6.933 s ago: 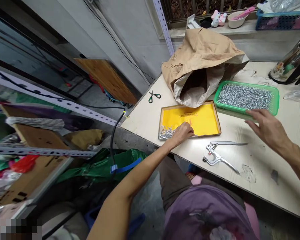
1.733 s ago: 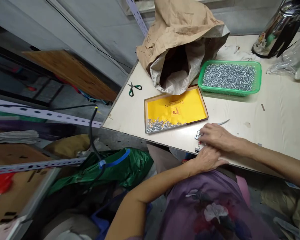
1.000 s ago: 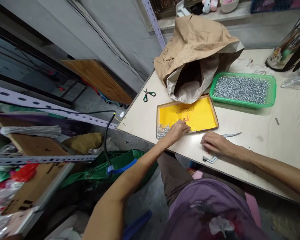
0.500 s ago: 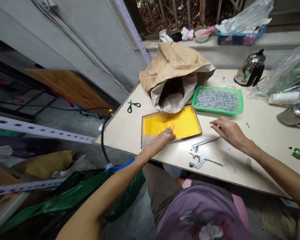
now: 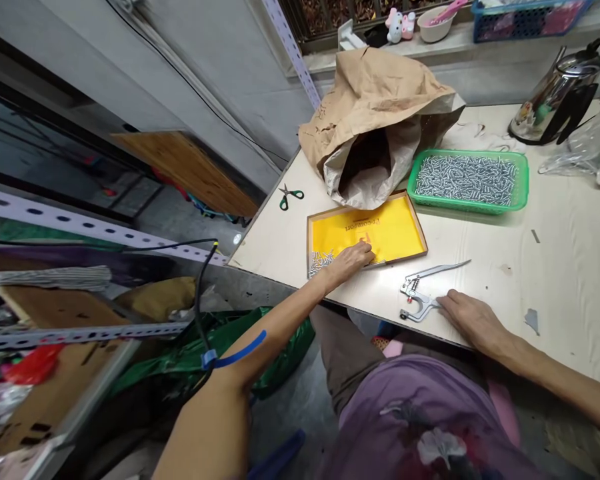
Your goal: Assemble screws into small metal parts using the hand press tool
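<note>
My left hand [image 5: 351, 260] is over the front edge of a shallow yellow-bottomed tray [image 5: 395, 227], its fingers bent and pressed together. Whatever is between its fingertips is hidden. Small silvery metal pieces [image 5: 321, 261] are heaped in the tray's left front corner, beside my left wrist. On the table to the right lie metal hand pliers [image 5: 414, 300] with a spring and a C-shaped jaw, their handles spread apart. My right hand [image 5: 473, 319] has its fingertips closed on the end of the lower handle; the upper handle is free.
Behind the tray, a brown paper bag [image 5: 380, 100] gapes towards me. A green container [image 5: 523, 190] full of small metal pieces stands to its right. Scissors [image 5: 290, 195] lie at left, a steel kettle [image 5: 555, 93] stands back right. A black cable [image 5: 199, 293] hangs left of the table.
My right hand has come down towards me and taken the pliers' lower handle. My left hand stays at the tray's front edge. The camera view has shifted.
</note>
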Demonstrator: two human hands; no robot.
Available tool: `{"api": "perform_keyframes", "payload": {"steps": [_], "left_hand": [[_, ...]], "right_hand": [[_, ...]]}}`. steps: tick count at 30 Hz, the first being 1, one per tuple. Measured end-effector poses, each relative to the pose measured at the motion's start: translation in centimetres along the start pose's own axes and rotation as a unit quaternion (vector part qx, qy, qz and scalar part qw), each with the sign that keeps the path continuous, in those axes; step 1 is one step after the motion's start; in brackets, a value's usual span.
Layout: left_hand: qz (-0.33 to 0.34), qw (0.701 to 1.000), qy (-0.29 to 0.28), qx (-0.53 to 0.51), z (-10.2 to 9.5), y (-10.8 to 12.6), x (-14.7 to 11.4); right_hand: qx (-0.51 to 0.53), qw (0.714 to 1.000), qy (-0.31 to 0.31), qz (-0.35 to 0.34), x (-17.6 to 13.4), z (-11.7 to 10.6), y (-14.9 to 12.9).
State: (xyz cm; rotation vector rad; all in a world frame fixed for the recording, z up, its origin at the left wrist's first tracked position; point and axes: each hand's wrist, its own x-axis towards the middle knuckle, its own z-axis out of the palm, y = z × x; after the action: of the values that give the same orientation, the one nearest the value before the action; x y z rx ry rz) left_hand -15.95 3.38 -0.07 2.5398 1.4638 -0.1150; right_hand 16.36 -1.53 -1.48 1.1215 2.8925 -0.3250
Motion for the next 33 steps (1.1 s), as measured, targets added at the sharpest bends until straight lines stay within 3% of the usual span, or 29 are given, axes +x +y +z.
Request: {"api": "perform_keyframes", "payload": {"steps": [4,7,11,13,15,21,26,33], "left_hand": [[-0.096,0.983,0.105,-0.119,-0.3,1.6,0.1],[-0.167,0.927,0.159,-0.297,-0.3,4.8,-0.7],[-0.262,0.794,0.046,-0.547,0.4,9.6,-1.7],[-0.310,0.729,-0.005,-0.611,0.8,11.2,-1.8],[-0.345,0.691,-0.026,-0.635,1.0,12.2,-1.6],[-0.422,0.666,-0.074,-0.610,0.5,13.0,-1.0],[-0.444,0.642,-0.120,-0.613,0.4,13.0,-0.9],[-0.425,0.659,-0.183,-0.592,0.6,12.4,-0.2]], "right_hand": [[0.009,1.000,-0.006,-0.002,0.0,-0.1,-0.1],[0.027,1.000,-0.003,0.003,0.0,-0.4,-0.2],[0.044,0.999,-0.019,0.004,0.1,-0.8,-0.3],[0.050,0.998,-0.030,-0.001,0.2,-1.0,-0.3],[0.053,0.998,-0.042,-0.003,0.2,-1.1,-0.3],[0.067,0.996,-0.051,-0.008,0.1,-0.9,-0.1],[0.082,0.995,-0.057,-0.009,0.0,-1.0,-0.2],[0.085,0.994,-0.069,-0.012,0.0,-1.4,-0.3]]}}
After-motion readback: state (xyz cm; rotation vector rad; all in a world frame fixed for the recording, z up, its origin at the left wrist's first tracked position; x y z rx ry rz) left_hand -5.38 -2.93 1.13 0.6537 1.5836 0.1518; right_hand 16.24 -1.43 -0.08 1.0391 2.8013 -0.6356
